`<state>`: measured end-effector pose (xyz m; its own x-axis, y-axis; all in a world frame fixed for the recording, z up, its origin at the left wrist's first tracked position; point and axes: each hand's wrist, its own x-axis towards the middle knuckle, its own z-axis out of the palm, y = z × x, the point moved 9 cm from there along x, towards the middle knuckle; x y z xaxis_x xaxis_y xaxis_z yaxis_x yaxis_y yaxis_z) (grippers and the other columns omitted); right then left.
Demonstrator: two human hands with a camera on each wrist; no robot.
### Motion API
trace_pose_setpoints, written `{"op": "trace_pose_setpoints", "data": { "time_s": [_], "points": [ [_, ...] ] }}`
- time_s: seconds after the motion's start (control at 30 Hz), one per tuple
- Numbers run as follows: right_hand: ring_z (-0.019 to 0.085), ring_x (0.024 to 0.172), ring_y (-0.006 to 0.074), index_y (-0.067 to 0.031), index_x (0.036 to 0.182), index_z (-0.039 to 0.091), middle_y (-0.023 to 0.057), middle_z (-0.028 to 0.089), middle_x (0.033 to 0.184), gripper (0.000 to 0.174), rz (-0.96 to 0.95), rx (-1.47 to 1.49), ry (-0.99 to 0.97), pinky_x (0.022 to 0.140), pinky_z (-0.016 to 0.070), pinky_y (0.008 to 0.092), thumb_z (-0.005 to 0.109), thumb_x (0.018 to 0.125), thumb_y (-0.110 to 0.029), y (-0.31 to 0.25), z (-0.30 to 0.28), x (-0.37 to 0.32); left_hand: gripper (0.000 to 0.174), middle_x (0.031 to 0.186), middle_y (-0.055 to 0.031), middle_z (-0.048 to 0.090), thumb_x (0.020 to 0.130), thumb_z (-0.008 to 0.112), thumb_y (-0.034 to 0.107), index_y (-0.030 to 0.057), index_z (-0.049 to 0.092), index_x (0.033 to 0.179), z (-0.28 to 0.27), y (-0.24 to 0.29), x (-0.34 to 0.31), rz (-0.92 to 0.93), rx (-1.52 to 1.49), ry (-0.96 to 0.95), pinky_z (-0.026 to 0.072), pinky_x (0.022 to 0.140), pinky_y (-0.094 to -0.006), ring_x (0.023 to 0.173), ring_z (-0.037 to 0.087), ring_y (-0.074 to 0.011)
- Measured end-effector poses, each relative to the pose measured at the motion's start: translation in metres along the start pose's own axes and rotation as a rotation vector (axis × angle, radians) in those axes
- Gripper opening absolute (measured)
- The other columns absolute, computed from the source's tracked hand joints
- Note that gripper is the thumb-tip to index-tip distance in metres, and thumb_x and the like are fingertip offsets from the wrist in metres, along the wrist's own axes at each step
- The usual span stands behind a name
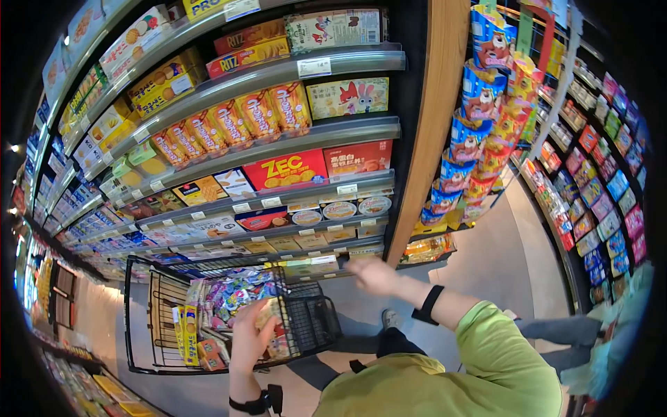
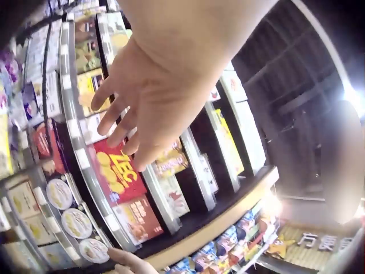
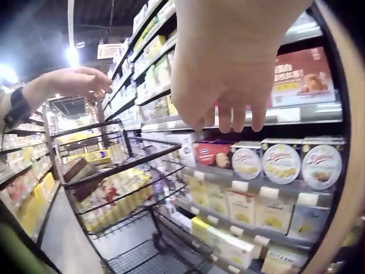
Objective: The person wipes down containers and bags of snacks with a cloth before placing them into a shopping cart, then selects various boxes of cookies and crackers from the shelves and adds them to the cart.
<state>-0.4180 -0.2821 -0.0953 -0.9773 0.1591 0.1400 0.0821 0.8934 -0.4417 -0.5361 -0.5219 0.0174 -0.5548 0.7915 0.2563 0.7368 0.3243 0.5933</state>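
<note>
My left hand (image 1: 251,332) hovers over the near side of a black wire shopping cart (image 1: 128,313), overlapping the goods in it in the head view. In the left wrist view its fingers (image 2: 128,114) are loosely bent and hold nothing. The cart carries shiny purple and blue snack bags (image 1: 243,292) and narrow yellow packs (image 1: 186,333). My right hand (image 1: 379,276) is stretched out past the cart's right end, near the lowest shelves. Its relaxed fingers (image 3: 239,117) hang down empty in the right wrist view, in front of round-labelled biscuit boxes (image 3: 280,162).
Snack shelves stand ahead, with a red ZEC box (image 1: 286,172) and orange snack packs (image 1: 253,115). A wooden post (image 1: 434,90) ends them, with blue hanging bags (image 1: 484,94) beside it. Another person's grey-trousered leg (image 1: 563,331) is at right, before another shelf (image 1: 590,181).
</note>
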Motion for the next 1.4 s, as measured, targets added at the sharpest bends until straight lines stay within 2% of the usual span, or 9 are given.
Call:
{"op": "trace_pose_setpoints", "data": {
  "time_s": [0.1,0.23,0.43,0.53,0.9,0.97,1.13,1.23,1.4],
  "points": [
    [0.05,0.112,0.0358,-0.0008,0.12,0.049,0.0212,0.052,0.119,0.045,0.006,-0.11,0.241,0.094,0.0427,0.0443,0.056,0.076,-0.008,0.082,-0.069,0.02,0.038,0.114,-0.0197,0.059,0.081,0.067,0.019,0.0029,0.059,0.114,0.059,0.043,0.073,0.053,-0.042,-0.078,0.0433,0.091,-0.0406,0.106,0.055,-0.0359],
    [0.04,0.125,0.0372,0.0001,0.127,0.041,0.0218,0.041,0.134,0.053,0.015,-0.181,0.306,0.103,0.0348,0.0452,0.056,0.077,-0.008,0.136,-0.146,0.052,0.049,0.129,-0.0204,0.049,0.082,0.066,0.019,0.0018,0.051,0.125,0.137,0.077,0.177,0.196,0.003,-0.082,0.038,0.1,-0.0401,0.12,0.045,-0.0368],
    [0.028,0.133,0.0366,0.0029,0.139,0.023,0.0221,0.026,0.143,0.076,0.03,-0.357,0.39,0.107,0.0256,0.0522,0.061,0.074,-0.01,0.161,-0.18,0.102,0.071,0.144,-0.0189,0.031,0.079,0.065,0.017,0.001,0.031,0.139,0.188,0.1,0.296,0.206,0.26,0.013,0.0288,0.106,-0.046,0.133,0.029,-0.0362],
    [0.029,0.132,0.0331,0.0044,0.136,0.029,0.0203,0.032,0.138,0.077,0.077,-0.403,0.464,0.108,0.0236,0.051,0.062,0.068,-0.01,0.168,-0.185,0.113,0.079,0.149,-0.0156,0.022,0.078,0.065,0.016,0.0026,0.021,0.143,0.196,0.099,0.326,0.144,0.367,-0.006,0.0243,0.107,-0.0517,0.137,0.021,-0.0334],
    [0.035,0.127,0.0309,0.0037,0.137,0.028,0.0183,0.04,0.131,0.063,0.252,-0.688,0.506,0.107,0.0259,0.0484,0.048,0.081,-0.016,0.177,-0.178,0.11,0.076,0.139,-0.014,0.034,0.075,0.062,0.01,0.0042,0.025,0.142,0.201,0.089,0.33,0.209,0.452,0.22,0.0213,0.108,-0.0492,0.131,0.03,-0.0289],
    [0.04,0.122,0.0302,0.0038,0.135,0.033,0.0174,0.045,0.125,0.059,0.205,-0.772,0.467,0.105,0.0294,0.0455,0.048,0.081,-0.015,0.163,-0.174,0.106,0.07,0.129,-0.0102,0.042,0.076,0.061,0.009,0.0066,0.032,0.14,0.195,0.087,0.324,0.238,0.463,0.304,0.0247,0.106,-0.0476,0.12,0.039,-0.027],
    [0.044,0.116,0.0287,0.0025,0.127,0.044,0.0154,0.049,0.117,0.049,0.293,-0.829,0.376,0.102,0.0322,0.044,0.047,0.081,-0.015,0.161,-0.176,0.115,0.058,0.121,-0.0088,0.047,0.076,0.062,0.01,0.0083,0.045,0.131,0.187,0.075,0.328,0.208,0.502,0.282,0.03,0.1,-0.0466,0.112,0.044,-0.029],
    [0.044,0.116,0.0301,-0.001,0.116,0.048,0.0142,0.05,0.117,0.038,0.187,-0.772,0.536,0.103,0.0313,0.0464,0.05,0.08,-0.012,0.151,-0.186,0.111,0.056,0.122,-0.0092,0.047,0.074,0.066,0.011,0.0089,0.047,0.126,0.175,0.079,0.322,0.284,0.431,0.344,0.0279,0.102,-0.0476,0.114,0.043,-0.0299],
    [0.046,0.114,0.0316,-0.0039,0.114,0.048,0.0144,0.051,0.116,0.042,0.119,-0.485,0.466,0.1,0.0354,0.0459,0.058,0.074,-0.008,0.129,-0.207,0.083,0.061,0.131,-0.0124,0.043,0.071,0.072,0.012,0.0078,0.046,0.126,0.154,0.085,0.293,0.48,0.282,0.249,0.0271,0.105,-0.0482,0.122,0.04,-0.0332]
  ]
}}
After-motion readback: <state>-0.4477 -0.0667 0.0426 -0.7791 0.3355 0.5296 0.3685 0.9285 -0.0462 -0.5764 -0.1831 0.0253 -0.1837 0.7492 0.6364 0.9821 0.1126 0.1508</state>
